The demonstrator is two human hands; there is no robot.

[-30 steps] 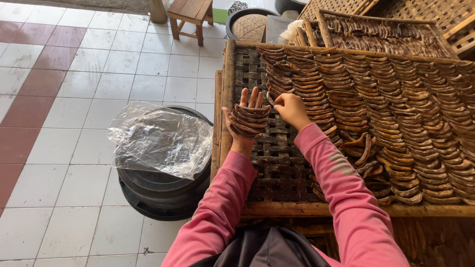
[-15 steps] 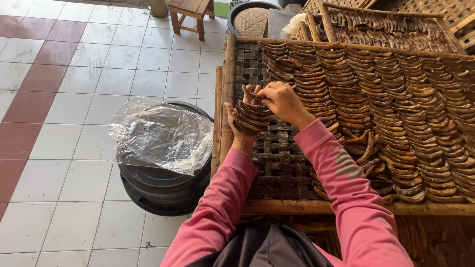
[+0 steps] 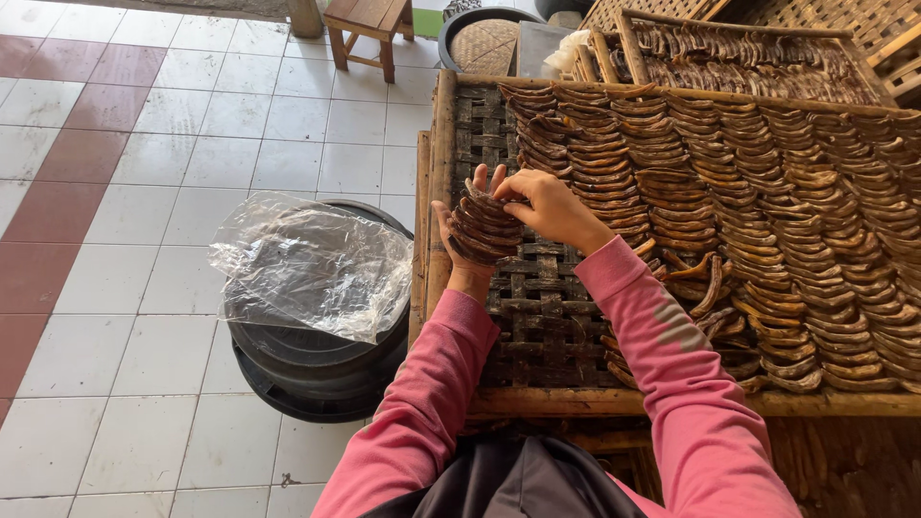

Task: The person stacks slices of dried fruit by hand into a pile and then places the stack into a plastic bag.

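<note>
My left hand (image 3: pixel 467 251) holds a stack of brown curved dried slices (image 3: pixel 484 228) upright against its palm, over the left part of a woven bamboo tray (image 3: pixel 537 317). My right hand (image 3: pixel 552 206) rests on the stack's right side, fingers pinching the top slice. Rows of the same brown dried slices (image 3: pixel 729 182) overlap across the tray to the right of both hands. The tray's weave under my hands is bare. Both arms wear pink sleeves.
A black round tub (image 3: pixel 317 360) covered by crumpled clear plastic (image 3: pixel 307 264) stands on the tiled floor left of the tray. A second tray of slices (image 3: pixel 758 58) lies behind. A small wooden stool (image 3: pixel 369 24) and a round basket (image 3: pixel 484 38) stand farther back.
My right hand moved left from the rows of slices onto the stack in my left hand. The left hand stayed in place with the stack.
</note>
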